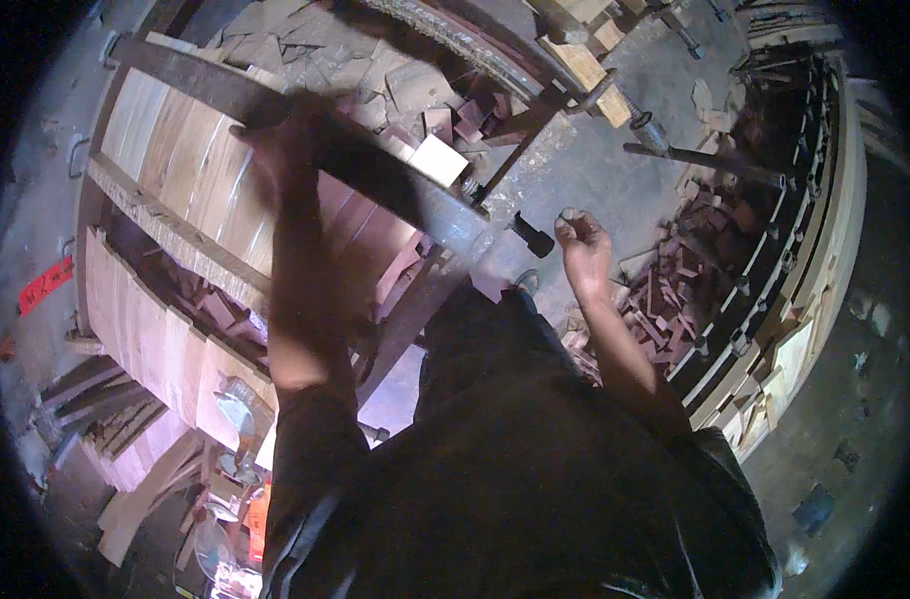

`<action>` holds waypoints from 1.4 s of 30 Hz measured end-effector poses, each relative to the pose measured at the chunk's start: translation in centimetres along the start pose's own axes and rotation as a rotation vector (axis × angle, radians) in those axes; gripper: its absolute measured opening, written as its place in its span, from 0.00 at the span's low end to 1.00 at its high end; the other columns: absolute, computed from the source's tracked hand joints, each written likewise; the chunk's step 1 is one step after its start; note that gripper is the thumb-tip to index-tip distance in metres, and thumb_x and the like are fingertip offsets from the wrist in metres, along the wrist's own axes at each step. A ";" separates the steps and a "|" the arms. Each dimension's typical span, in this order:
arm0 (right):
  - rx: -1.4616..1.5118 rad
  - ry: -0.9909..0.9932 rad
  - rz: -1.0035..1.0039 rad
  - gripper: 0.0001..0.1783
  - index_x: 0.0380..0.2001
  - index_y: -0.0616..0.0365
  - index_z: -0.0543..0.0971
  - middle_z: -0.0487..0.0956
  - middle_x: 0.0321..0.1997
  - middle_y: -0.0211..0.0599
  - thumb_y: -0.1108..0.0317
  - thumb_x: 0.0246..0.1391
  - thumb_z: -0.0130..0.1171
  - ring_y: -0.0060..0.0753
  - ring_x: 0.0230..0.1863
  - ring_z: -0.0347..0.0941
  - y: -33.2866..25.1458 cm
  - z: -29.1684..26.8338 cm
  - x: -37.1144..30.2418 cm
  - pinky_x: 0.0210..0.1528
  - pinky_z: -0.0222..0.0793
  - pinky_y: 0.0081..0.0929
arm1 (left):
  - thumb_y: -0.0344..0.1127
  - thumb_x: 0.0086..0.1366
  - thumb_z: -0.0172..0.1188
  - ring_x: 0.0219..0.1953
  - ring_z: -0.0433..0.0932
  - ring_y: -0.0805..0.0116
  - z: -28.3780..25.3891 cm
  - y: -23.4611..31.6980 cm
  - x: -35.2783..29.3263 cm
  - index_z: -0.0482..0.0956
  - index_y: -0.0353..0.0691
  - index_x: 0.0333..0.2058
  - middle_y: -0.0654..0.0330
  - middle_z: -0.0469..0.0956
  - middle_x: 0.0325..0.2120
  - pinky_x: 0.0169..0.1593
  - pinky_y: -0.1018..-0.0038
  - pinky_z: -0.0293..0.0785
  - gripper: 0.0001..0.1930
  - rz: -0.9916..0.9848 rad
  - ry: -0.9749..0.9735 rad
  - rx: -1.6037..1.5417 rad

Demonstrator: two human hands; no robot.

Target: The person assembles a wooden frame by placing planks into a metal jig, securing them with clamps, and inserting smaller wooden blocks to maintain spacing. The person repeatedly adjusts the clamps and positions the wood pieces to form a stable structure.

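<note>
A long metal bar clamp (395,190) lies slantwise over a row of wooden boards (190,130), from the upper left to just ahead of my body. My left hand (290,150), in deep shadow, is wrapped over its bar; the shadow hides some of the fingers. At the clamp's near end, a dark screw handle (533,237) sticks out to the right. My right hand (585,252) is just right of this handle and apart from it. Its fingers are curled in with the thumb close, and I see nothing in them.
Reddish wood offcuts (679,275) are heaped on the right beside a curved rack (764,299) with pale strips along it. More boards (145,319) stand at the left, above stacked sticks (100,394). Another screw clamp (649,130) projects at the upper right.
</note>
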State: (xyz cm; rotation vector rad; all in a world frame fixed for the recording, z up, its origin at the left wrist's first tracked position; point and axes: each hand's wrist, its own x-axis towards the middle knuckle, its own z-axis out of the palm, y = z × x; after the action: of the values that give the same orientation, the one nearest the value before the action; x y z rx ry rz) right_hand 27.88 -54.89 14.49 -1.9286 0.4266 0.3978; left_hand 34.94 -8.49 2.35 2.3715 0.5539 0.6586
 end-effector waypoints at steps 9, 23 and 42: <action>-1.025 -0.357 -0.786 0.40 0.59 0.71 0.70 0.75 0.51 0.54 0.64 0.42 0.70 0.58 0.57 0.70 -10.9 10.3 -6.7 0.57 0.67 0.49 | 0.48 0.69 0.58 0.46 0.81 0.55 -3.7 -0.1 -0.4 0.79 0.37 0.52 0.54 0.82 0.46 0.53 0.62 0.77 0.21 -0.304 -0.216 -0.615; -0.875 -0.349 -0.743 0.52 0.66 0.60 0.64 0.76 0.39 0.49 0.67 0.32 0.72 0.53 0.41 0.77 -2.6 -12.0 -14.0 0.39 0.77 0.46 | 0.39 0.69 0.59 0.40 0.79 0.66 -7.8 21.6 -17.5 0.82 0.33 0.43 0.57 0.82 0.40 0.45 0.68 0.80 0.14 -0.827 -0.219 -1.158; -0.864 0.075 -0.483 0.44 0.55 0.58 0.72 0.74 0.39 0.47 0.62 0.26 0.66 0.57 0.45 0.73 20.4 -43.4 -37.5 0.51 0.70 0.50 | 0.45 0.72 0.56 0.58 0.75 0.51 -11.3 42.5 -42.4 0.72 0.33 0.61 0.48 0.76 0.55 0.65 0.52 0.68 0.25 -0.890 -0.667 -1.333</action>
State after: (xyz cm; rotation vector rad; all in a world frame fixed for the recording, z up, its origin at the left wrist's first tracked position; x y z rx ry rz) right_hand -11.20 -98.23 31.61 -2.7915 -0.2283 0.1934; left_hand 4.50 -56.69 24.33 0.8160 0.5222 -0.2047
